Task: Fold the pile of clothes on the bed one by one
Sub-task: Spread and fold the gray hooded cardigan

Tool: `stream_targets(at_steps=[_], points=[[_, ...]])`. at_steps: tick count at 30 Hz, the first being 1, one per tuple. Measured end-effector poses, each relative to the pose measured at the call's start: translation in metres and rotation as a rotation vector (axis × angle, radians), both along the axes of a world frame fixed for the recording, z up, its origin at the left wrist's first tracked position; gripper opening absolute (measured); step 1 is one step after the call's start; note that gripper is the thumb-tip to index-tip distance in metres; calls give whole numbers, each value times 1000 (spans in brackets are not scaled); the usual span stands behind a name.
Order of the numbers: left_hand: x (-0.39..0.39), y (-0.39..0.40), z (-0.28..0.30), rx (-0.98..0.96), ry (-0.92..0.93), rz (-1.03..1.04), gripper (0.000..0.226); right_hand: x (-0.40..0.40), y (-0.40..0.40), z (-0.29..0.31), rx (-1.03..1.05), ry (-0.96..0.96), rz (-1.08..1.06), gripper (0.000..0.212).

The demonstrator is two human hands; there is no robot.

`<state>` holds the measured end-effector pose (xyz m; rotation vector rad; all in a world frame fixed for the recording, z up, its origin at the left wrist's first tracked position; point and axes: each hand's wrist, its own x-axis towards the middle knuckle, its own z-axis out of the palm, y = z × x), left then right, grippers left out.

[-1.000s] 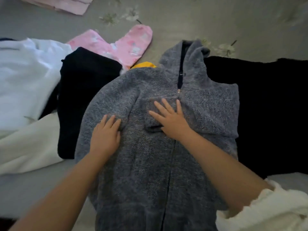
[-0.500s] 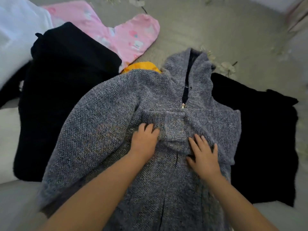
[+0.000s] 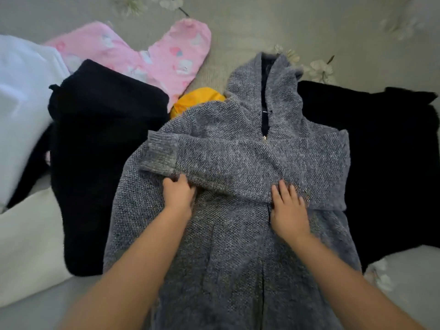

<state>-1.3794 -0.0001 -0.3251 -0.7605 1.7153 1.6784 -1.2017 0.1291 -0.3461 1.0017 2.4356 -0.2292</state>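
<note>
Grey knit hoodie (image 3: 233, 234) lies zip-up so its sleeve (image 3: 226, 163) folds across the chest, my left hand (image 3: 179, 196) pinching that sleeve's lower edge, right hand (image 3: 289, 210) pressing flat.

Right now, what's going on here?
A person is folding a grey hoodie laid front-up on the bed. One sleeve is folded across the chest. The left hand is at the sleeve's lower edge near the cuff, fingers curled; the right hand rests flat on the hoodie. Black, white, pink and yellow clothes lie around, unfolded.
</note>
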Motion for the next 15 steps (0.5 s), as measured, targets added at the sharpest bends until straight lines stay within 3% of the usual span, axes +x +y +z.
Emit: stream_targets(at_steps=[1,4,7,10,12,15], points=[[3,-1,2,-50,43,-61,14,-2,4,3,-4,5,2,57],[19,-1,11,-377,396,-360,60,-3,27,20,33,198,10,43],[42,9,16,-509,846,-684,55,4,70,38,121,416,53,32],[52,38,7,-512,956,-1026,50,8,127,44,237,445,78,31],[53,57,-2,-543,1020,-1121,55,4,166,41,241,354,4,40],[43,84,-11,-644,1055,-1193,58,-2,217,37,-27,294,-188,54]])
